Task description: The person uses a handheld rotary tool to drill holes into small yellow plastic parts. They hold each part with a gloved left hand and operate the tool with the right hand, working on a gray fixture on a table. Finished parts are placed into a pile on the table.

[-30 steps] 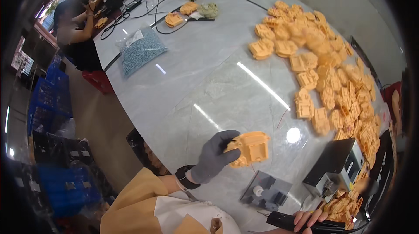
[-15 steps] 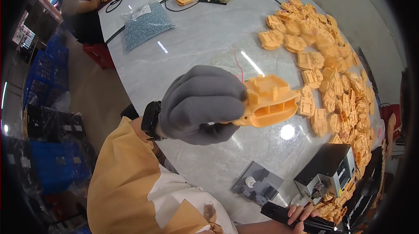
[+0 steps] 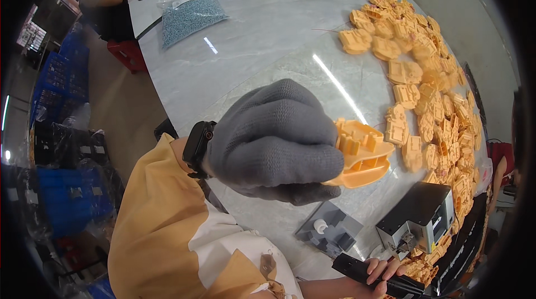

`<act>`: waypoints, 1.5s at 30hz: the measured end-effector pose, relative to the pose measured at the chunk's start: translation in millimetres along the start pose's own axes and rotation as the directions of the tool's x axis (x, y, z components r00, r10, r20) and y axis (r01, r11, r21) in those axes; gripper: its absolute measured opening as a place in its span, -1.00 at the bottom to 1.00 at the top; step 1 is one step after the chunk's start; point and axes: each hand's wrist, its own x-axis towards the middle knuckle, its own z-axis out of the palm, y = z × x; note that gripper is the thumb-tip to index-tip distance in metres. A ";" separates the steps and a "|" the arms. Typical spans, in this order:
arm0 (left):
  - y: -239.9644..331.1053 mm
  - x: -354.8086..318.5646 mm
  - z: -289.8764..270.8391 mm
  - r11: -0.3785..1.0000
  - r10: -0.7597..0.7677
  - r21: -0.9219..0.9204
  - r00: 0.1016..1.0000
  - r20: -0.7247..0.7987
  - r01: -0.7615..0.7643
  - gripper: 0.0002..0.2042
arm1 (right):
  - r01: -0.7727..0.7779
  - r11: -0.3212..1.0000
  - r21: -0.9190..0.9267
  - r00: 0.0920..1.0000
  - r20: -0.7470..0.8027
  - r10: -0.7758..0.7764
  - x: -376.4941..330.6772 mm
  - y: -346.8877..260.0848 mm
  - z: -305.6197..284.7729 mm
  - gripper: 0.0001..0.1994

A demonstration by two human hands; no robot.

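My left hand, in a grey knit glove, is closed around one end of an orange plastic housing. It holds the housing above the table, with a slotted opening facing right; the fingers hide its left end. Lower right, my bare right hand wraps round the black body of an electric screwdriver. Between the hands, a grey fixture block with a white round peg lies on the table. Beside it stands a black box-shaped machine with a metal front, probably a screw feeder.
A large heap of orange housings lines the right side of the grey table. A bag of blue pellets lies far left, near black cables. Blue crates stand beyond the left edge. Another person sits far left.
My left hand has shifted slightly right and down and turned, so the housing now tilts and more of the hand's back shows. The right hand keeps its grip on the screwdriver.
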 end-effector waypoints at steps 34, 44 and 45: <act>-221.1 -24.7 83.1 0.827 -0.282 0.487 0.957 -0.072 0.280 -0.16 | 0.093 0.989 -0.114 0.931 -0.343 -0.127 -19.7 -1.2 6.7 -0.59; -147.8 -8.6 173.6 0.563 -0.826 0.803 0.178 0.535 0.197 -0.09 | 0.160 0.973 -0.168 0.872 -0.437 -0.219 -43.2 -29.1 14.0 -0.60; -131.2 -19.1 171.4 0.652 -0.752 0.729 0.300 0.587 0.209 -0.13 | 0.157 0.970 -0.183 0.860 -0.458 -0.225 -45.6 -29.7 11.1 -0.60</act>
